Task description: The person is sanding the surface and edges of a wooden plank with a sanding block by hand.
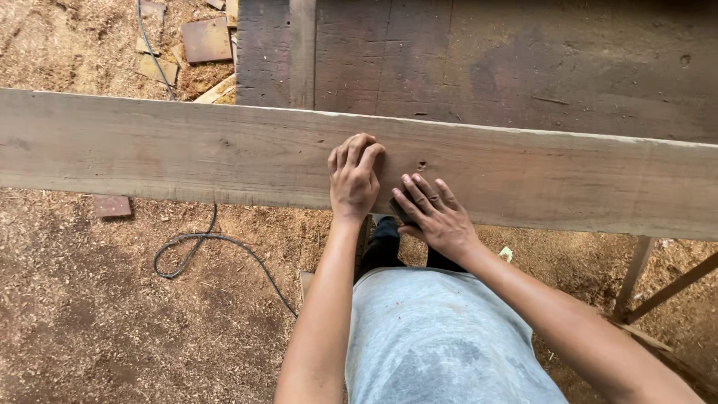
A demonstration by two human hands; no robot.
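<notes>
A long, pale wooden plank (187, 153) runs across the view from left to right, with a small knot hole near its middle. My left hand (353, 179) rests on the plank with its fingers curled under, knuckles against the wood. My right hand (431, 213) lies flat on the plank's near edge beside it, fingers spread, pressing a small dark piece (402, 215) that looks like sandpaper against the wood. The two hands nearly touch.
A dark wooden workbench (508, 60) lies beyond the plank. The ground is covered in sawdust (90, 299). A black cable (196, 243) loops on the ground at left. Wood offcuts (206, 39) lie at top left. Slanted wooden legs (636, 273) stand at right.
</notes>
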